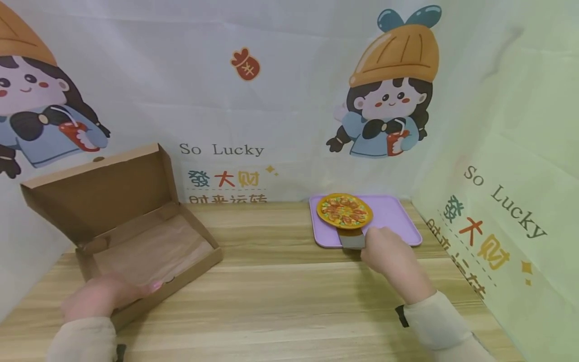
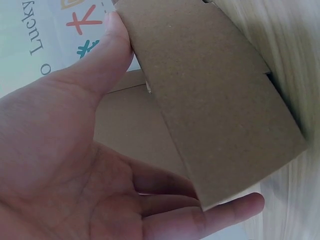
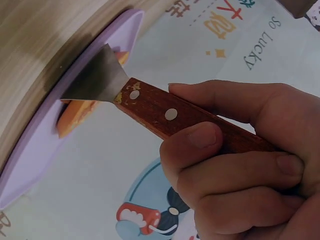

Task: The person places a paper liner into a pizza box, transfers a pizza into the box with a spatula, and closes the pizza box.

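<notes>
My right hand (image 1: 392, 259) grips the wooden handle of a metal spatula (image 3: 175, 114), fingers curled round it. The spatula's blade (image 1: 352, 239) reaches to the near edge of a round toy pizza (image 1: 345, 211), its tip hidden beneath it. The pizza is over the left part of a lilac tray (image 1: 398, 216); whether it is raised off the tray I cannot tell. At the near left corner of a brown cardboard pizza box (image 1: 154, 246), my left hand (image 1: 106, 296) holds the wall, thumb along the front rim. The left wrist view shows its fingers (image 2: 230, 210) partly behind the corner.
The box's lid (image 1: 104, 201) stands raised at the back, and brown paper (image 1: 158, 251) lines the inside. A wooden table (image 1: 267, 291) stretches between box and tray. Printed cloth (image 1: 289, 100) hangs behind and along the sides.
</notes>
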